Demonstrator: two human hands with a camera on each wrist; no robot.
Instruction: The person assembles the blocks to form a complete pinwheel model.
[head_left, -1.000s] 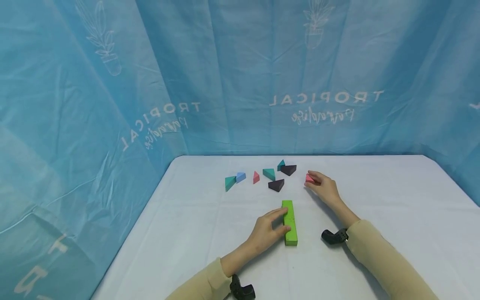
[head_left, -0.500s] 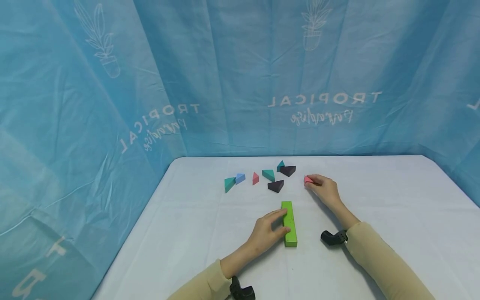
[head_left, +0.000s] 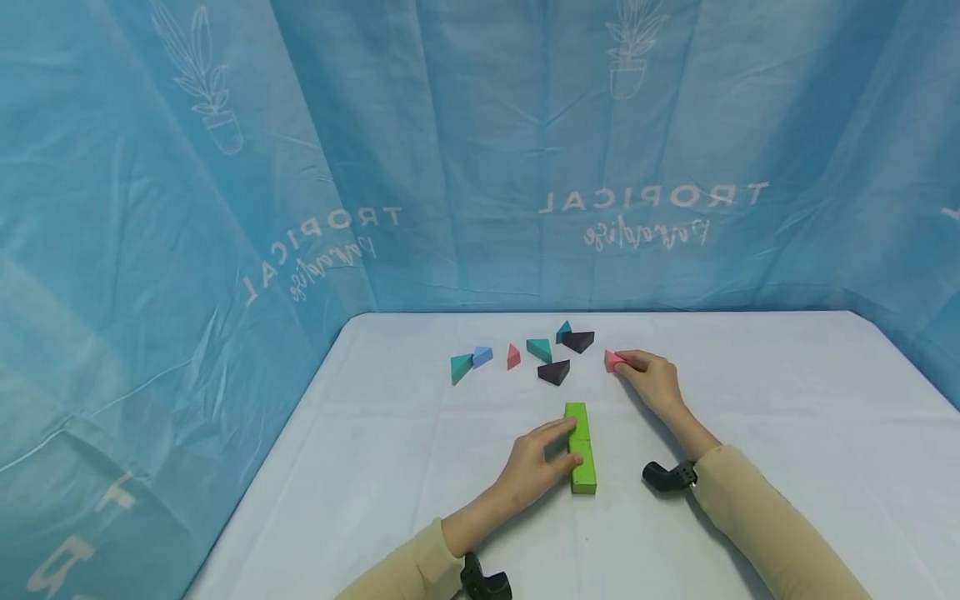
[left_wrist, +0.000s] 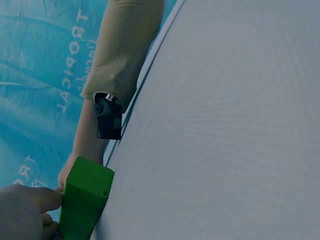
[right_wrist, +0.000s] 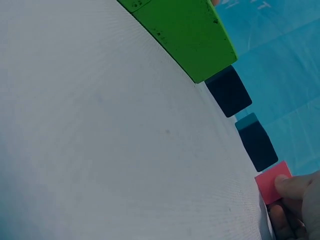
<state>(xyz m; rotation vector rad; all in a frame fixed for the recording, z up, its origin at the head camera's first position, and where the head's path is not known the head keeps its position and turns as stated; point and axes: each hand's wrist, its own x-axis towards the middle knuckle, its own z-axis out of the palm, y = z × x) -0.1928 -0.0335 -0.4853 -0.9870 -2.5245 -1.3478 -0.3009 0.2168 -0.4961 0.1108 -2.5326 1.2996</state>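
Observation:
Two green rectangular blocks [head_left: 579, 412] lie end to end in a row on the white table. My left hand [head_left: 528, 471] rests against their left side, thumb and forefinger spread and touching the top edge. In the left wrist view, the thumb of that hand meets the near green block [left_wrist: 85, 195]. Farther back and to the right, my right hand [head_left: 651, 379] pinches a pink wedge-shaped block [head_left: 611, 361] between thumb and fingers, at the tabletop. The right wrist view shows the thumb on the face of the pink block [right_wrist: 270, 180].
Behind the green row lie two black blocks [head_left: 553, 372], a teal block [head_left: 538, 349] and a smaller teal one [head_left: 563, 332] touching the rear black block. Farther left are a pink wedge [head_left: 513, 357], a blue block [head_left: 482, 356] and a green-teal wedge [head_left: 461, 367]. Blue curtains [head_left: 495, 167] surround the table.
My right hand has turned the pink block slightly and shifted it a little left, so more of it shows. The left hand stays in place on the green blocks.

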